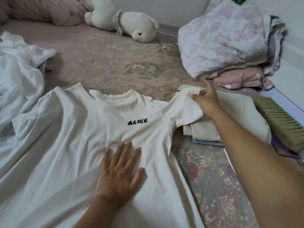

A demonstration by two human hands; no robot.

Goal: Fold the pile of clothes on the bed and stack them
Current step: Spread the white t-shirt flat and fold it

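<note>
A white T-shirt [79,129] with black "ALICE" lettering lies spread face up on the bed. My left hand [121,171] presses flat on its chest area, fingers straight and spread. My right hand [206,100] pinches the end of the shirt's right-side sleeve, which lies over a stack of folded cream and blue clothes [230,116]. A heap of unfolded white clothes [18,71] sits at the left.
The bed has a floral cover [115,63]. A folded quilt pile [230,43] stands at the back right, a white plush toy [130,23] at the back, a pink pillow [42,9] at the far left. A brush [283,119] lies by the right edge.
</note>
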